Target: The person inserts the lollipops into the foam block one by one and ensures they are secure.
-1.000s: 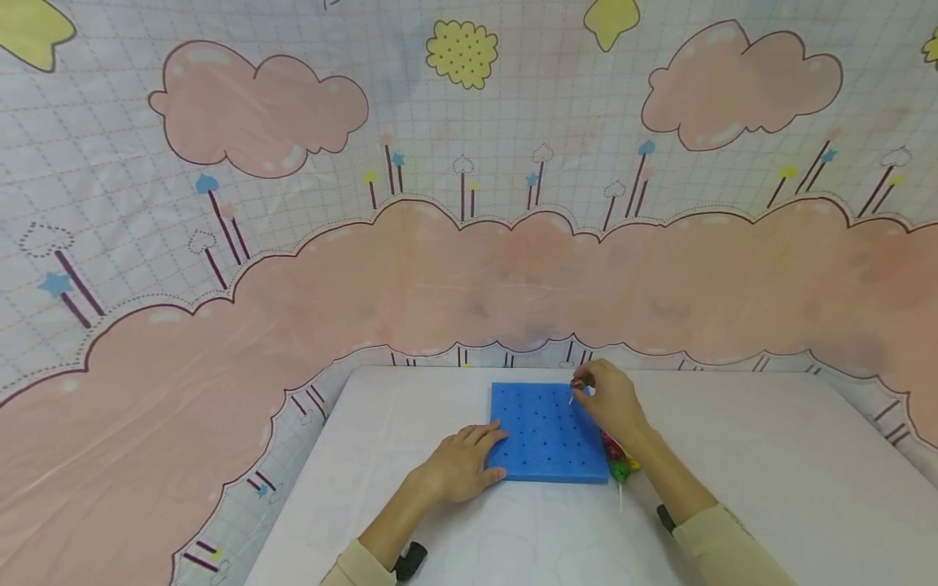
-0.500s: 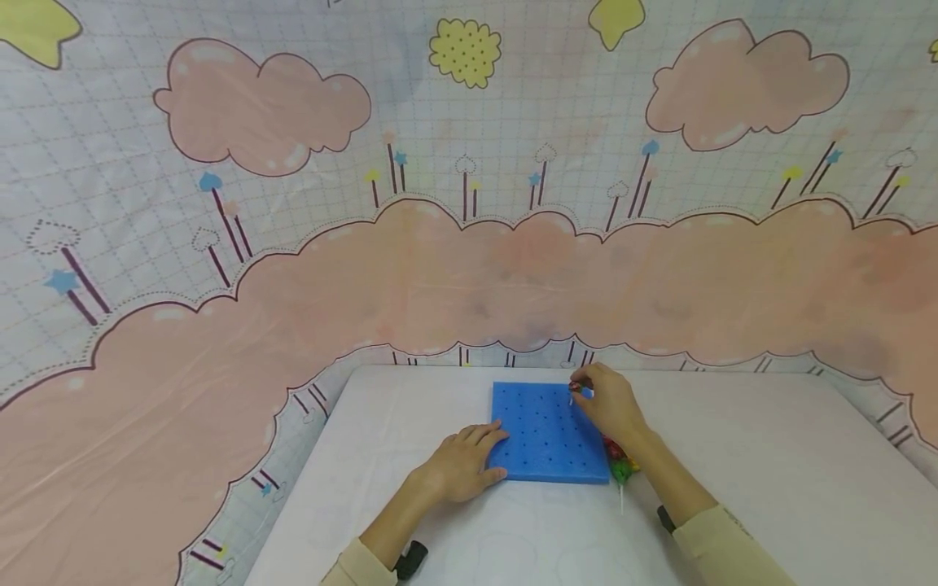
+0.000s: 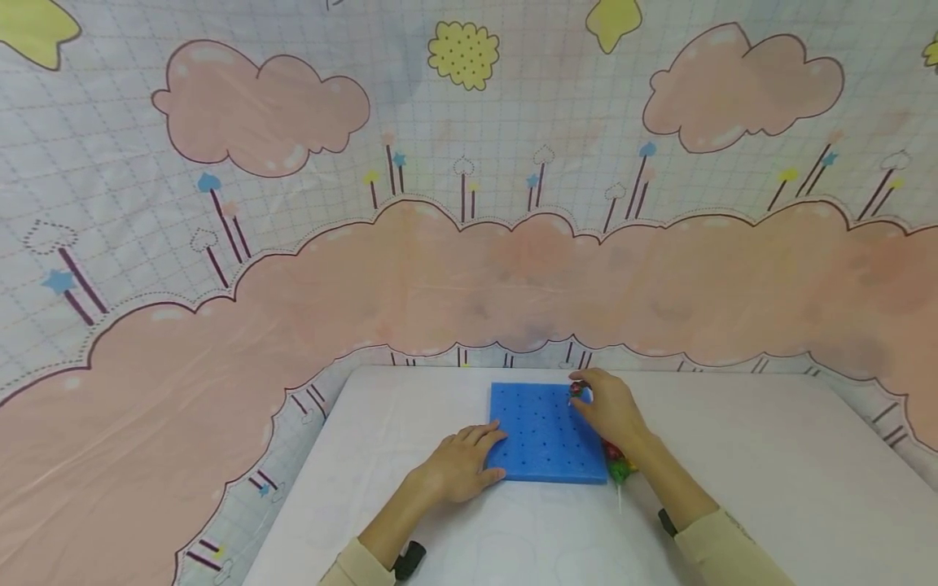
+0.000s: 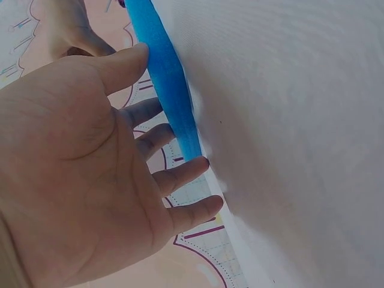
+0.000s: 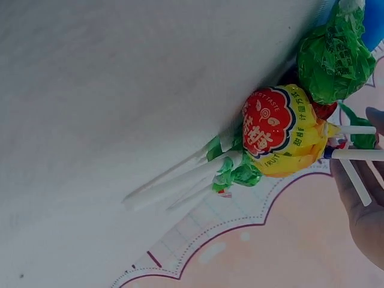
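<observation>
White table (image 3: 747,439), 1 blue holed board (image 3: 538,431), pink-cloud backdrop (image 3: 469,277) behind

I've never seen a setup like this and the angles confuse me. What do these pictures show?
There's no machine here, just a person's two bare hands. The wide picture comes from a camera worn on the head; the two close ones come from cameras on the wrists. On the white table lies a blue board dotted with small holes. The left hand rests against its left edge. Beside its right edge lie wrapped lollipops. The right hand pinches a small lollipop over the board; whether its stick sits in a hole is too small to tell.
</observation>
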`<state>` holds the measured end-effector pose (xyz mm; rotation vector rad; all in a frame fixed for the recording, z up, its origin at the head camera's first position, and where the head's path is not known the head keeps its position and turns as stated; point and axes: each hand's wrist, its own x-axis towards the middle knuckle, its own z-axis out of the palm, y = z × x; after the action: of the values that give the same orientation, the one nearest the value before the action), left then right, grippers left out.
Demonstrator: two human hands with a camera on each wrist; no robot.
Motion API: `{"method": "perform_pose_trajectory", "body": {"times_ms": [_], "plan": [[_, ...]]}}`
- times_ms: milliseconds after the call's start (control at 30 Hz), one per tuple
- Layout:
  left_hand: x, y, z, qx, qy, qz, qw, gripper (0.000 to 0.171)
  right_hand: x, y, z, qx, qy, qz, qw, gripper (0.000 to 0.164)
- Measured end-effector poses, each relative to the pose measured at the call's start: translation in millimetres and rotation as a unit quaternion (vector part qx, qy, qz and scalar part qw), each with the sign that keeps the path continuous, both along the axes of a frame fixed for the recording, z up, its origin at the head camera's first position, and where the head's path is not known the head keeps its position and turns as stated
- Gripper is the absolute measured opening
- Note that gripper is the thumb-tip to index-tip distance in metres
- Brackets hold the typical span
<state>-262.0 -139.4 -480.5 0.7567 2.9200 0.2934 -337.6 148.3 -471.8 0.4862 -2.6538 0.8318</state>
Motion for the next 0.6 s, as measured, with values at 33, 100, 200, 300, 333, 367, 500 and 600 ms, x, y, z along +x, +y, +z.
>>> {"method": "perform_pose_trajectory", "body": {"times_ms": [33,100,200,300,333,367,500,600], "plan": [[-0.4,0,-0.4,0.000,0.000,0.000,1.0000,0.064,0.7,1,0.7,-0.001,-0.003,-0.002,1.000,0.042],[-1.5,0,-1.5,0.000,0.001,0.000,1.0000,0.064,2.3,2,2.5,-0.001,-0.011,-0.007,1.000,0.044],[-1.5,0,-2.0,0.001,0.001,-0.002,1.0000,0.065,5.9,5,5.7,0.002,-0.018,-0.017,1.000,0.046],[-1.4,0,-1.3,0.003,-0.001,-0.007,1.0000,0.064,10.4,9,10.6,0.006,-0.014,-0.019,1.000,0.044],[-0.9,-1,-0.4,0.005,-0.002,-0.008,1.0000,0.064,11.6,10,12.1,0.009,-0.012,-0.019,1.000,0.043],[-0.4,-1,0.4,0.006,-0.002,-0.008,0.9999,0.064,13.0,11,13.7,0.010,-0.010,-0.017,1.000,0.042],[2.0,0,3.2,0.005,-0.004,-0.006,1.0000,0.065,19.0,14,17.9,0.026,-0.009,-0.013,1.000,0.034],[2.4,0,3.5,0.003,-0.005,-0.003,1.0000,0.065,24.2,15,20.6,0.042,-0.007,-0.010,0.999,0.029]]}}
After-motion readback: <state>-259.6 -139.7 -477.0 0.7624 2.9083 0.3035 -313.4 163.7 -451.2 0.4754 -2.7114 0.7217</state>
